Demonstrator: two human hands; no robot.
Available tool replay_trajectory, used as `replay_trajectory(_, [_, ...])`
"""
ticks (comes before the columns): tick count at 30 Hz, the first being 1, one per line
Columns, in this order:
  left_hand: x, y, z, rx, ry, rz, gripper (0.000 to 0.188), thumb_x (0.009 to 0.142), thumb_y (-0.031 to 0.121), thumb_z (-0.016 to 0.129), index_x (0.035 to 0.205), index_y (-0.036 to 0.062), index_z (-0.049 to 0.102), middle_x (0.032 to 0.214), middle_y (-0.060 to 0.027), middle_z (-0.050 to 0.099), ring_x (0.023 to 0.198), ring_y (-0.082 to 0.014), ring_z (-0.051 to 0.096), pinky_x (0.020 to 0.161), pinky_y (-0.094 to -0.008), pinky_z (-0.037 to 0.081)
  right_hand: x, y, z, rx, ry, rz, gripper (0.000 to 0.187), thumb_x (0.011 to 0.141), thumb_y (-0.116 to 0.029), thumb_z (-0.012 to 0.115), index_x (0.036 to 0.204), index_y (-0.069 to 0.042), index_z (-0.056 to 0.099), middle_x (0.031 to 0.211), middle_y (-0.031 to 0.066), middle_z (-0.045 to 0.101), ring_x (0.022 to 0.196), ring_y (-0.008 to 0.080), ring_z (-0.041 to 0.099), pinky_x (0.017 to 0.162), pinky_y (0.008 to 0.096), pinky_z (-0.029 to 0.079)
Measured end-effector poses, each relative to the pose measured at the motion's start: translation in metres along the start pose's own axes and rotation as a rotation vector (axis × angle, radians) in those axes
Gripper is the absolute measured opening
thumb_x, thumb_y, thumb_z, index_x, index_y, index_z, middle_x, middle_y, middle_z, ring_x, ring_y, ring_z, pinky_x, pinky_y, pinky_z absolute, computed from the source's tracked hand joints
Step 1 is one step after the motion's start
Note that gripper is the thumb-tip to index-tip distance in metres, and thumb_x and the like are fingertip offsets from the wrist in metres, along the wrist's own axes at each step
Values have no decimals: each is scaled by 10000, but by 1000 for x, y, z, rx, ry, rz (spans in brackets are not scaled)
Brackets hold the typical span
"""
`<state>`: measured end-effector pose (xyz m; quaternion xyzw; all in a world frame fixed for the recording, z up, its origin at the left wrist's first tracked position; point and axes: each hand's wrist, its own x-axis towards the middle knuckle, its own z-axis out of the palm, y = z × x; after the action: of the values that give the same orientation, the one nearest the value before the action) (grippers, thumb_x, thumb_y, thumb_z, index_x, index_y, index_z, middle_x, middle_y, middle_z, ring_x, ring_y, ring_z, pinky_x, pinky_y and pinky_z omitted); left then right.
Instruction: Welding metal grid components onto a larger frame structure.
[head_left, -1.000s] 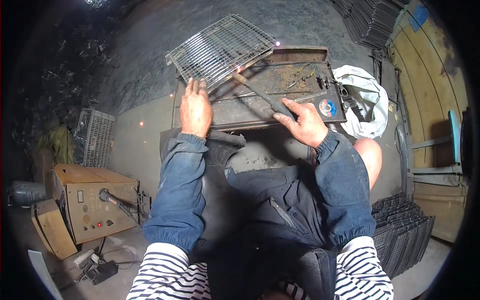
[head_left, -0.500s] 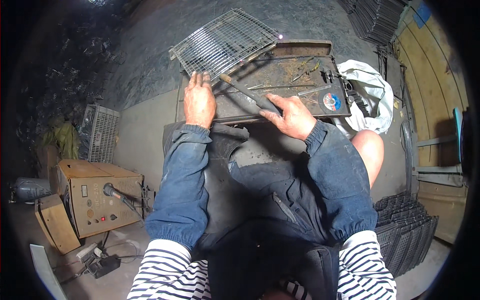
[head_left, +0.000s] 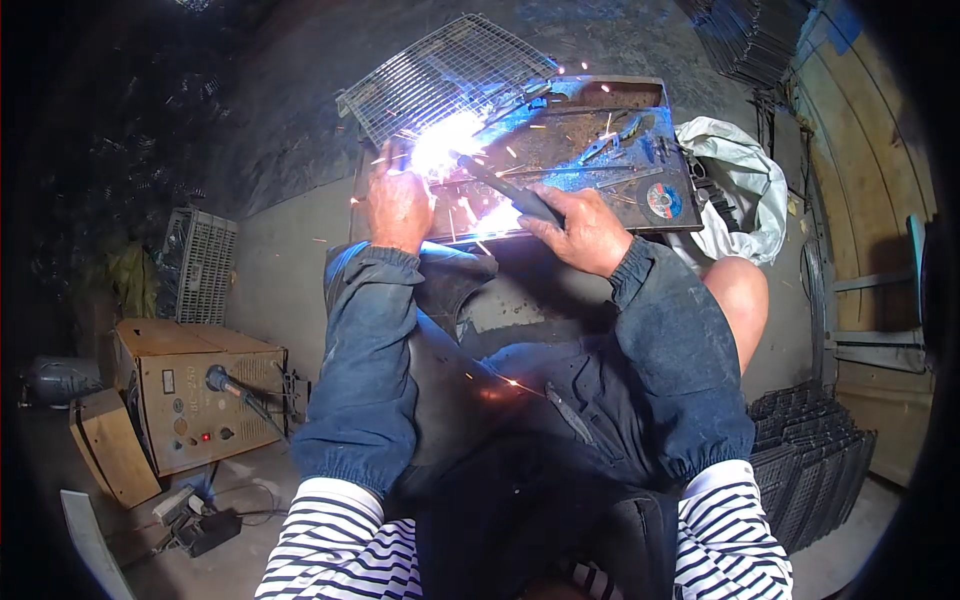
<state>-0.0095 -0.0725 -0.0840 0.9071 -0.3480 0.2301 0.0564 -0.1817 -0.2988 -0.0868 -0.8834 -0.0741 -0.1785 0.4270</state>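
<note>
My right hand (head_left: 582, 232) is closed around the dark handle of a welding torch (head_left: 515, 194), its nozzle pointing up and to the left. At the nozzle's tip a bright arc flares against the near corner of a wire mesh panel (head_left: 435, 75), throwing sparks. My left hand (head_left: 400, 208) grips that same corner, its fingertips partly lost in the glare. The panel leans over the left part of a dark metal worktable (head_left: 540, 150). The weld spot itself is hidden by the white light.
On the table lie pliers (head_left: 610, 145), thin rods and a cutting disc (head_left: 663, 202). A white sack (head_left: 755, 185) hangs open at its right. A welding machine (head_left: 205, 400) stands at the lower left, a plastic crate (head_left: 200, 265) behind it. Dark mesh panels (head_left: 805, 465) are stacked at right.
The welding arc has lit at the torch tip, with sparks flying and blue light over the table. My left fingers have curled in at the panel's corner; my right hand has barely moved.
</note>
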Motion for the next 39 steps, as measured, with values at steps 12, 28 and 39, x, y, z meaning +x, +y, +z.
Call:
replay_trajectory(12, [4,6,-5,41,47,-41,394,911,96,546,1265,-61,623,1305,-256,628,1284,-391,558,1035,-465,466,-1,-10,-24,-9,81,48,403,910,-242,725,1190,36,643,892,259,702,803,412,711,709,429,563])
replay_trajectory(28, [108,69,-9,-278,-402,255,816,809,460,772,1394,-54,526,1453,-247,517,1433,-355,404,1179,-451,340,-47,31,-92,-124,294,262,448,885,-221,764,1209,67,652,969,242,730,836,303,748,771,348,565])
replay_trajectory(39, [119,103,33,-70,-208,225,652,842,153,647,1437,-47,469,1454,-236,513,1421,-364,420,1172,-494,336,-29,29,-81,-167,169,333,505,907,-299,729,1226,79,628,963,276,707,863,401,719,782,413,572])
